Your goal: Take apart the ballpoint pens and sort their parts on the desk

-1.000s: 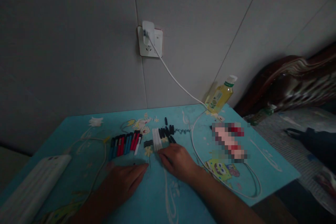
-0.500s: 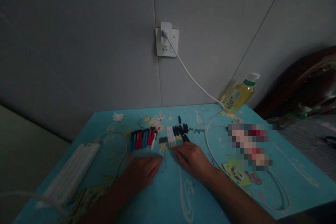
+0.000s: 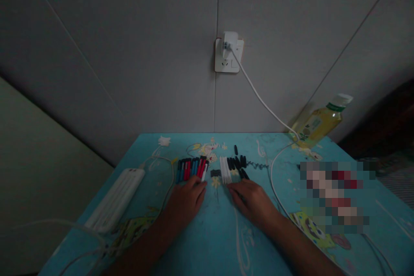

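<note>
A row of slim markers (image 3: 190,169), with red, blue and white barrels and dark ends, lies side by side on the table. My left hand (image 3: 187,196) rests at their near ends, fingers bent and close together, fingertips touching the row by the white marker (image 3: 204,172). Whether it grips one is hidden. To the right lie several thin white sticks (image 3: 225,169) in a row. My right hand (image 3: 252,200) is at their near ends with its fingers pressed together; what they hold, if anything, is hidden. Black caps (image 3: 237,162) lie just beyond it, and a small dark grey piece (image 3: 215,173) sits between the rows.
A white power strip (image 3: 116,200) with cables lies on the left. At the back right stands a bottle of yellow drink (image 3: 318,125). A white cable (image 3: 274,181) runs from the wall charger (image 3: 230,44) across the table toward a blurred-out patch (image 3: 336,196).
My left hand has moved forward to the near ends of the markers. My right hand stays by the white sticks. The whole view has shifted, so things appear further right.
</note>
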Available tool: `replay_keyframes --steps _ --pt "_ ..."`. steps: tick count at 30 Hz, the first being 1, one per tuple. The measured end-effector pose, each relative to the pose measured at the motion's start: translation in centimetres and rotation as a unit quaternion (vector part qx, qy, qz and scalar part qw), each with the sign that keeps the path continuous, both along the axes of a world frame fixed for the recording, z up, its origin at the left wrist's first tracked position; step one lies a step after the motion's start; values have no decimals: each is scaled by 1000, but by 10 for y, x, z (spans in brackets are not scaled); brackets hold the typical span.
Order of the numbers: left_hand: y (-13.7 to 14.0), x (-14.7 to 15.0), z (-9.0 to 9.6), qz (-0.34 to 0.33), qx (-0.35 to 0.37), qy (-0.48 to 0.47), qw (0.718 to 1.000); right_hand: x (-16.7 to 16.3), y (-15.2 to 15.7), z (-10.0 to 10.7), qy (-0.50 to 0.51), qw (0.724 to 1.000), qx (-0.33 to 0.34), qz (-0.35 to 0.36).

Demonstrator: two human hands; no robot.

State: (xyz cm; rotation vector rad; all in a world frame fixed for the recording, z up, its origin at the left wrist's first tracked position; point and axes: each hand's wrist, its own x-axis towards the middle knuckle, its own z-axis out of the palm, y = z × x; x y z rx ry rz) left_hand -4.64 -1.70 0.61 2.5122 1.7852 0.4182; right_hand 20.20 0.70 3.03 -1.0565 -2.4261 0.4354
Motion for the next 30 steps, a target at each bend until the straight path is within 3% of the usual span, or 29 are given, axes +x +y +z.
replay_keyframes --steps 4,10,14,19,23,30 --pt "0 3 7 -5 -8 -3 1000 0 1 0 -7 1000 -7 0" --pt "9 15 13 130 -12 28 991 0 0 -2 -17 1000 -11 -1" --pt "14 21 16 146 -24 40 988 0 0 -4 -12 1000 -12 2" --pt "14 20 17 135 -33 27 990 -1 0 -5 -19 1000 -16 2" --pt "12 17 11 129 2 -11 992 -2 0 -6 -12 1000 -15 -1" --pt "-4 29 6 -34 35 -163 985 -8 -4 -6 105 991 -75 -19"
